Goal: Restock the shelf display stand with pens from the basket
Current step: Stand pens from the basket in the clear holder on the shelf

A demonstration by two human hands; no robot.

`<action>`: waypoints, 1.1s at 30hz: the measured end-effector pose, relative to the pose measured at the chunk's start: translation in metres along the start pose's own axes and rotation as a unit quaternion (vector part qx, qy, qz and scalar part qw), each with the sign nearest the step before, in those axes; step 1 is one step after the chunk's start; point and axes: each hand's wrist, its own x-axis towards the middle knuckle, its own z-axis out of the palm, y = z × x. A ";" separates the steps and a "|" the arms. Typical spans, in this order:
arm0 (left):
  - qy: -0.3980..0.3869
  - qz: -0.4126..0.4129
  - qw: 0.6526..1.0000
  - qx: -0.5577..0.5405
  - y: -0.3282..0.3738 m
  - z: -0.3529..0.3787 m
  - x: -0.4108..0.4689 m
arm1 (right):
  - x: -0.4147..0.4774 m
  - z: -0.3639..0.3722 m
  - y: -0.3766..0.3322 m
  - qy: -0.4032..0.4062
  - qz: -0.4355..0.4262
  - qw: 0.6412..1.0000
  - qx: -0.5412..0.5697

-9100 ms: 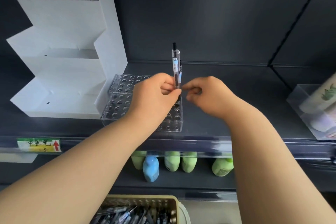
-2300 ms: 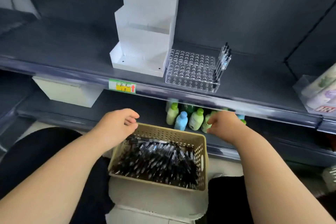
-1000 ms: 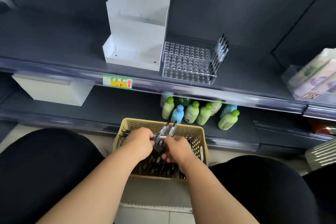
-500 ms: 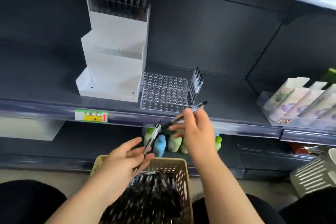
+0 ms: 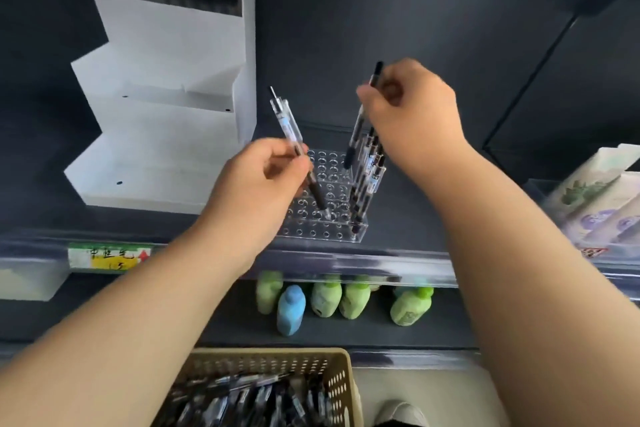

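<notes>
Left hand (image 5: 256, 184) gripping pen (image 5: 285, 121), right hand (image 5: 415, 114) pinching 2nd pen (image 5: 356, 135), above stand (image 5: 311, 232)

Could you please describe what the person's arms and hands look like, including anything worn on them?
Both forearms are bare to the frame edge: no sleeve shows on the left forearm or the right forearm. The left hand and right hand wear no glove, ring, watch or bracelet that I can see, though blur could hide small details.
</notes>
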 end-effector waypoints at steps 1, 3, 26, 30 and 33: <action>-0.001 0.025 0.999 0.041 0.004 0.004 0.009 | 0.003 0.003 0.004 -0.004 -0.002 1.000 0.001; -0.003 0.066 0.991 0.115 0.010 0.013 0.024 | 0.008 0.007 0.013 -0.016 -0.004 1.000 -0.014; -0.021 0.113 0.963 0.244 -0.006 0.039 0.054 | 0.027 0.010 0.029 -0.074 -0.050 0.983 -0.158; -0.040 0.119 0.959 0.253 -0.007 0.042 0.054 | 0.028 0.013 0.034 -0.100 -0.068 0.963 -0.241; -0.048 0.127 0.958 0.254 -0.007 0.045 0.055 | 0.030 0.013 0.032 -0.124 -0.053 0.956 -0.262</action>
